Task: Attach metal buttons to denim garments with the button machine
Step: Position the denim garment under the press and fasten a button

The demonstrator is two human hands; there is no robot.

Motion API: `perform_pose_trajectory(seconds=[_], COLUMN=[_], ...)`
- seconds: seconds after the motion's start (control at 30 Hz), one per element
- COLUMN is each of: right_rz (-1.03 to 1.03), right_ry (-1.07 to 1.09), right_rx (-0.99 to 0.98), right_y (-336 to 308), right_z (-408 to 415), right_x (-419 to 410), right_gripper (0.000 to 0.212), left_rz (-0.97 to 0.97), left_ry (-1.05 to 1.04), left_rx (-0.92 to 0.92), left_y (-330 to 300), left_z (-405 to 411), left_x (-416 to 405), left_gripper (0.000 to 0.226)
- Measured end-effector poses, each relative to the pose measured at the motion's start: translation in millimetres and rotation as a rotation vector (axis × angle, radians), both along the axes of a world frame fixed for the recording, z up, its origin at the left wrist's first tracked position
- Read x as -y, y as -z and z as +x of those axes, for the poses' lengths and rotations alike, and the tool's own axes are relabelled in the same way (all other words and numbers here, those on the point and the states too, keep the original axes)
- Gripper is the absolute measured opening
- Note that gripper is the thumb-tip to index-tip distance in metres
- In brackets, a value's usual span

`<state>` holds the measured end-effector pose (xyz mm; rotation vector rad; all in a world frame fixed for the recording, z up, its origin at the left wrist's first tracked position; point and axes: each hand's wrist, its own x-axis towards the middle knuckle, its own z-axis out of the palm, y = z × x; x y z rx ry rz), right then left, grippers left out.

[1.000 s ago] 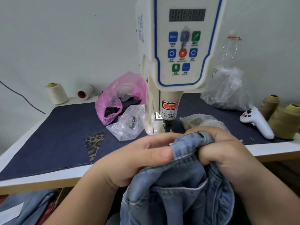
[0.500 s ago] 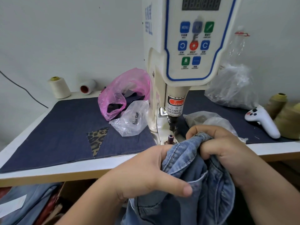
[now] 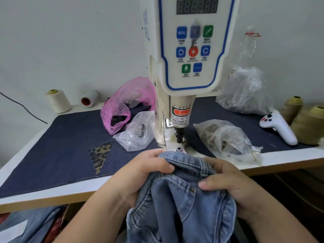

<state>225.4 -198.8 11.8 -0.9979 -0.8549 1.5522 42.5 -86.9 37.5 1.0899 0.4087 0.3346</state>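
**Waistband brought up to the press**

Both hands held the jeans (image 3: 184, 204) just in front of the machine (image 3: 177, 102). The left hand (image 3: 145, 172) pinched the waistband, thumb on top; the right hand (image 3: 226, 181) gripped it too, fingers curled over the fold. The die (image 3: 179, 148) under the machine's head stood bare, the denim edge just short of it. One small rivet (image 3: 192, 190) showed in the cloth near the right thumb. No button appeared on the waistband, so pressing seemingly remained. Bags (image 3: 228, 137) lay beside the machine.
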Motion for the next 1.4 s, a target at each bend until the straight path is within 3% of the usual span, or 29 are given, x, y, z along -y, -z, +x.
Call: perform_pose_trajectory(seconds=[0.13, 0.27, 0.4, 0.5, 0.67, 0.8, 0.9, 1.07, 1.17, 1.3, 1.4], right_rz=[-0.091, -0.085, -0.057, -0.108, -0.179, -0.118, -0.067, -0.053, -0.041, -0.019, 0.06], right_ry=[0.08, 0.077, 0.084, 0.151, 0.243, 0.241, 0.221, 0.242, 0.299, 0.385, 0.441], right_rx=[0.003, -0.107, -0.127, -0.123, -0.041, -0.012, -0.022, 0.012, 0.091, 0.258, 0.626], right_y=[2.6, 2.3, -2.2, -3.5, 1.8, 3.0, 2.7, 3.0, 3.4, -0.5, 4.3], right_z=[7.3, 14.5, 21.6, 30.5, 35.4, 35.3, 35.2, 37.3, 40.0, 37.1, 35.7], right_x=[-7.5, -16.3, -27.0, -39.6, -54.8, -60.7, -65.3, -74.1, -78.6, -78.6, -67.3], right_gripper=[0.041, 0.045, 0.042, 0.048, 0.049, 0.054, 0.041, 0.04, 0.044, 0.047, 0.043], left_rz=[-0.046, -0.009, 0.064, -0.009, -0.033, 0.023, 0.078, 0.139, 0.215, 0.214, 0.13], left_ry=[0.035, 0.163, 0.319, 0.206, 0.005, -0.07, -0.133, -0.182, -0.259, -0.344, -0.329], left_rx=[-0.081, -0.064, -0.111, -0.106, -0.133, -0.101, -0.099, -0.154, -0.237, -0.306, -0.29], left_y=[19.7, 20.9, 21.3, 25.2, 44.9, 47.0, 41.8, 35.2, 32.6, 29.2, 28.3], left_z=[-4.5, -6.4, -3.6, -0.2, 8.9, 6.1, 4.0, 7.3, 11.0, 18.3, 19.8], left_x=[-0.8, -8.3, -17.0, -22.7, -28.6, -35.7, -42.8, -48.2, -49.5, -49.5, -48.6], left_gripper=[0.064, 0.08, 0.07, 0.071, 0.053, 0.028, 0.027, 0.021, 0.009, 0.023, 0.021])
